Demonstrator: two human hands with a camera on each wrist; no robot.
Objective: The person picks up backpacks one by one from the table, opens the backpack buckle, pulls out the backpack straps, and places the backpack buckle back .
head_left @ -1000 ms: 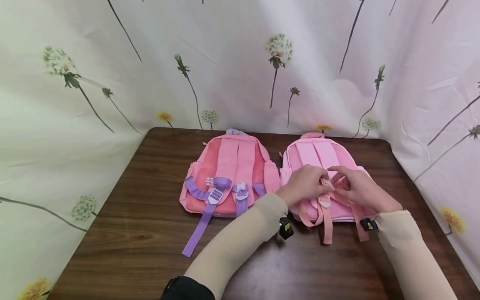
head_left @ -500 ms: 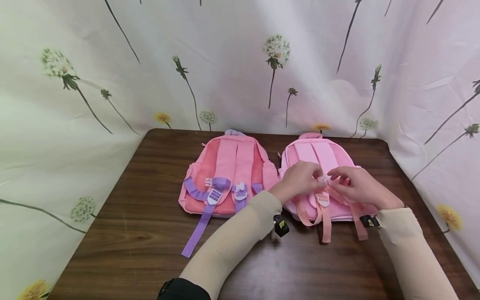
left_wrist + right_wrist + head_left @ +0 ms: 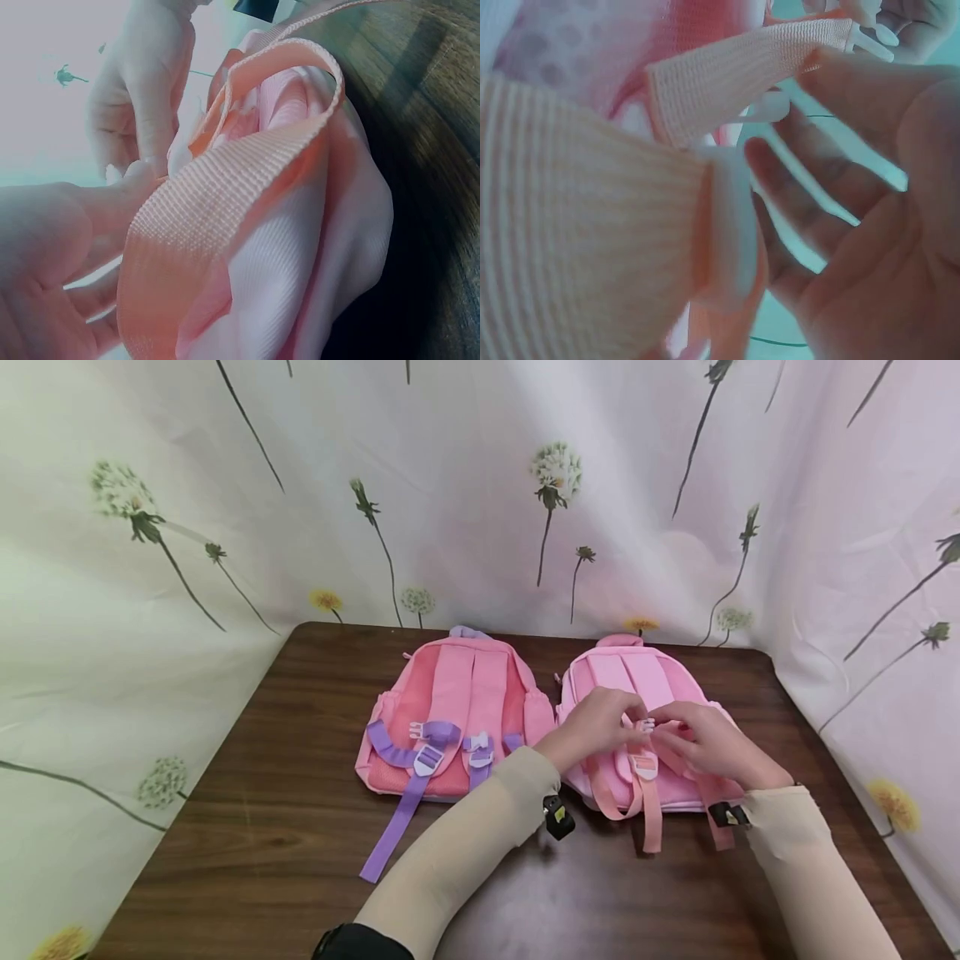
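Two pink backpacks lie straps up; both hands are over the lighter backpack [image 3: 678, 681] on the right. The left hand [image 3: 603, 720] pinches a small white buckle clip [image 3: 647, 725] between thumb and fingertips. Facing it closely, the right hand [image 3: 708, 739] has thumb and finger at the same clip. In the right wrist view the right hand [image 3: 877, 202] pinches a peach strap [image 3: 742, 71] beside the pronged clip [image 3: 874, 46]. The left wrist view has the left hand [image 3: 52, 247] behind a looped peach strap [image 3: 187, 217]. A white slider [image 3: 645, 767] sits below the hands.
The darker pink backpack [image 3: 453, 693] with purple straps [image 3: 393, 831] and white buckles lies to the left. Both are on a brown wooden table [image 3: 247, 793], with a flowered cloth [image 3: 465, 510] behind and at the sides.
The hands stay over the right backpack, and the piece between their fingertips has turned so that its white prongs show. The head view has tilted slightly.
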